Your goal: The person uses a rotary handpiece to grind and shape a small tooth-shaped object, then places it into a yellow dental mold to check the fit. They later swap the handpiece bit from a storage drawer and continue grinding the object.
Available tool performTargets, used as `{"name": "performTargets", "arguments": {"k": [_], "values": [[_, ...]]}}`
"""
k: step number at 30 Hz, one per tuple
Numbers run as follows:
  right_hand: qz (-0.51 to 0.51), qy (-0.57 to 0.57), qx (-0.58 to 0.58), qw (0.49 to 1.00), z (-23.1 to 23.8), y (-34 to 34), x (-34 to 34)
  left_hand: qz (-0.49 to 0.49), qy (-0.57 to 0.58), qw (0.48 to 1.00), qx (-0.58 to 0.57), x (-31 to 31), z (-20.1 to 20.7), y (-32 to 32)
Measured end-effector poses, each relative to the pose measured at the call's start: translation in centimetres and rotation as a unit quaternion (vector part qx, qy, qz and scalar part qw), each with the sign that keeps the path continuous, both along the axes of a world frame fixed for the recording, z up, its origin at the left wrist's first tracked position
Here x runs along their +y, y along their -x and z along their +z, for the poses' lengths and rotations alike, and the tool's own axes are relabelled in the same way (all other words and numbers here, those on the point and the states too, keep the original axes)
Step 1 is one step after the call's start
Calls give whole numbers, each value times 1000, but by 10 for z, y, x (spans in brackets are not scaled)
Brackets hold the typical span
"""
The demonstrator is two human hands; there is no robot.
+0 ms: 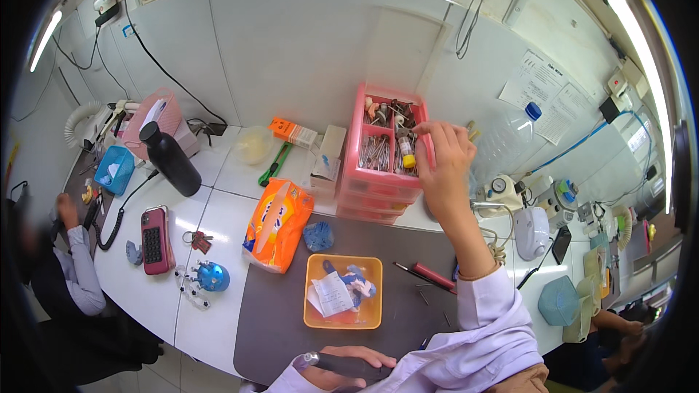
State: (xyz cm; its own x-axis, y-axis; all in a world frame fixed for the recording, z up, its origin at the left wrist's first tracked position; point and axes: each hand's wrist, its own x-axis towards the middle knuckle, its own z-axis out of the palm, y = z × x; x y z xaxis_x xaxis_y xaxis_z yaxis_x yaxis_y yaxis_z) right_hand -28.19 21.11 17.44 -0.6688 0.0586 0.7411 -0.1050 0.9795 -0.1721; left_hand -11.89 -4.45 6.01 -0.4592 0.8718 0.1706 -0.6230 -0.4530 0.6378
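Half curled, the grip of the right hand (pixel 445 160) is at the 3 o'clock edge of a tall pink plastic drawer organizer (pixel 354 147), which stands just off the middle of the view toward 1 o'clock on a white-tiled desk (pixel 210 212). The organizer could be jogged if the wrist drags on its rim. Between 2 and 3 o'clock, a large clear plastic bottle with a blue cap (pixel 510 138) might be knocked by a wide swing of that arm. At 6 o'clock, a square yellow-orange plastic tray (pixel 342 325) could spill if the pale lilac sleeve (pixel 480 335), near its 4 o'clock corner, catches it.

In the organizer's top, a small white-and-yellow cylindrical tube (pixel 407 153) rests just to the 9 o'clock side of the fingers and may topple if brushed. Slim metal-shanked bits (pixel 375 151) crowd the compartments, so they could prick a fingertip or come up tangled.

Whether the right fingertips pinch anything I cannot tell; the knuckles hide it. At 6 o'clock, the grip of the left hand (pixel 362 354) is closed loosely around a black cylindrical handpiece with a silvery tip (pixel 349 366) aimed toward 9 o'clock; so slack a hold could let it roll free.
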Motion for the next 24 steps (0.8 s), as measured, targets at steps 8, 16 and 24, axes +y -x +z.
{"name": "performTargets", "arguments": {"k": [8,16,24], "values": [[55,-34,-140,988,40,7,1,33,48,998,-7,0,20,28],[53,-76,-209,973,42,27,0,25,131,982,132,9,44,62],[67,43,-218,973,40,23,-4,74,114,986,96,23,26,79]]}}
